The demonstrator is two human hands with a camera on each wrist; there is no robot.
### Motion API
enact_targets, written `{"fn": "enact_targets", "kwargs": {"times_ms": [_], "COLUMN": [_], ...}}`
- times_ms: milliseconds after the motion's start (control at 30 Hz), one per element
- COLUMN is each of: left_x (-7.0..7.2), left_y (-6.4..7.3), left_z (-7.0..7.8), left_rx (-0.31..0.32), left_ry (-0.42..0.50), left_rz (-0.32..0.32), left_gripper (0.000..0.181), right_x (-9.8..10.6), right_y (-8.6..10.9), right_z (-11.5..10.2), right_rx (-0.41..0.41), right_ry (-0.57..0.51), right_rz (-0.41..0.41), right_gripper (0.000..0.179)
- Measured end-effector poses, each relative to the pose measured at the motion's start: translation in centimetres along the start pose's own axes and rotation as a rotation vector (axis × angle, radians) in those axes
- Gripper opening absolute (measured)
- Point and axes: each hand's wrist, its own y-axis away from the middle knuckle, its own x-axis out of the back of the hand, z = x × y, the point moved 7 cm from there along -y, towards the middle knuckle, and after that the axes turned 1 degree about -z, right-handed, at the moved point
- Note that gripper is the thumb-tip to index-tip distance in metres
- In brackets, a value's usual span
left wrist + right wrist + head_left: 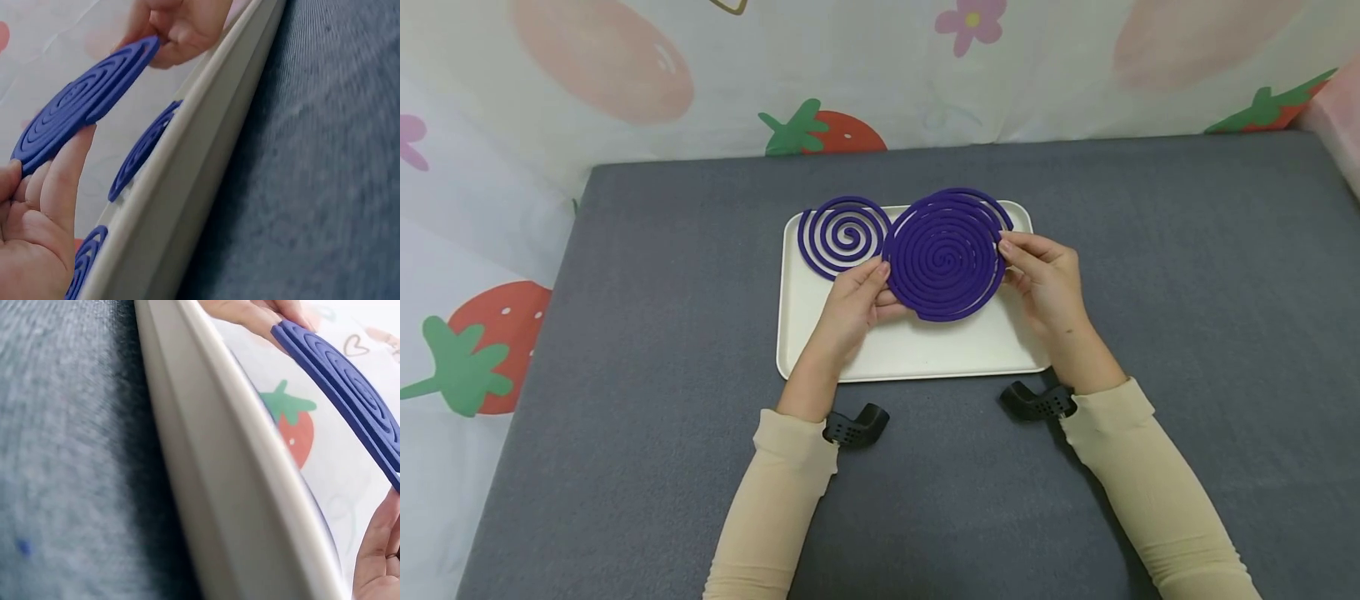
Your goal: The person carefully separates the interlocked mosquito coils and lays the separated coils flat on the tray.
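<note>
Both hands hold a purple, tightly wound mosquito coil [946,260] over a white tray [940,354], gripping it at opposite edges. The left hand [850,304] pinches its left rim between thumb and fingers, while the right hand [1047,279] pinches the right rim. In the left wrist view the held coil [81,103] is tilted and raised above the tray. A looser spiral coil [848,236] lies at the tray's back left. Behind the held one, the top edge of another coil [972,192] shows; the rest of it is hidden.
The tray rests on a grey cloth-covered table [685,333]. Beyond its back edge hangs a white curtain [910,83] printed with strawberries and flowers. Black wrist straps [857,427] sit at both sleeve cuffs, in front of the tray.
</note>
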Motion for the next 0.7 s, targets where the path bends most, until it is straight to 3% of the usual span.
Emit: {"fn": "enact_targets", "kwargs": {"times_ms": [100, 333, 700], "left_x": [0.09, 0.07, 0.22], "left_y": [0.01, 0.04, 0.18], "left_z": [-0.01, -0.38, -0.26], "left_rx": [0.007, 0.046, 0.044], "left_ry": [0.003, 0.114, 0.096], "left_rz": [-0.023, -0.048, -0.028], "left_gripper": [0.038, 0.038, 0.033], "right_x": [-0.09, -0.17, -0.34], "right_y": [0.08, 0.23, 0.32], "right_z": [-0.04, 0.05, 0.22], "right_rx": [0.001, -0.007, -0.031], "right_ry": [0.006, -0.024, -0.071], "right_rz": [-0.01, -0.047, -0.092], "right_gripper": [0.036, 0.034, 0.031]}}
